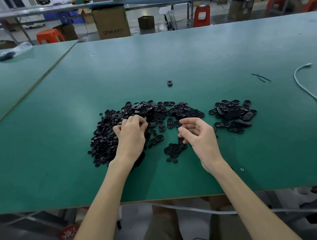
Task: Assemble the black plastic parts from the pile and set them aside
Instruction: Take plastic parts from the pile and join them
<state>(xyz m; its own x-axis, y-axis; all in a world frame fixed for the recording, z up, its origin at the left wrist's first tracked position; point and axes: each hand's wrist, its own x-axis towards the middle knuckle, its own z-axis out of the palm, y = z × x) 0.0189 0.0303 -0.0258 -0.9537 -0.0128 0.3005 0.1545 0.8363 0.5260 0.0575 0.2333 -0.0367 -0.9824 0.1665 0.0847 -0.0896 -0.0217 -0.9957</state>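
Head view. Working at a green worktop filling most of the frame. Reaching both bare forearms in from the bottom edge.

Laying the left hand knuckles-up on the pile of black plastic parts at frame centre. Curling its fingers down into the small round pieces on the pile's left side. Hiding the fingertips under the knuckles, so can't tell whether pinching a piece or gripping nothing.

Holding the right hand just right of the left one, palm facing left. Letting its fingers curve loosely, relaxed, thumb apart from them, gripping nothing visible. Hovering that hand by a few loose oval parts at the pile's lower edge; contact not clear.

Seeing bigger oval shells across the pile's upper and right portions. Seeing a separate heap of oval parts to the right of the main pile, with a strip of green between the two. Spotting one lone black part above the pile, well apart from it.

Also spotting thin black ties to the upper right of the heap, a white cable curving down the right edge, and a clear plastic bag with dark contents at upper left. Making out a cardboard box and orange stools beyond the worktop, along the top of the frame.
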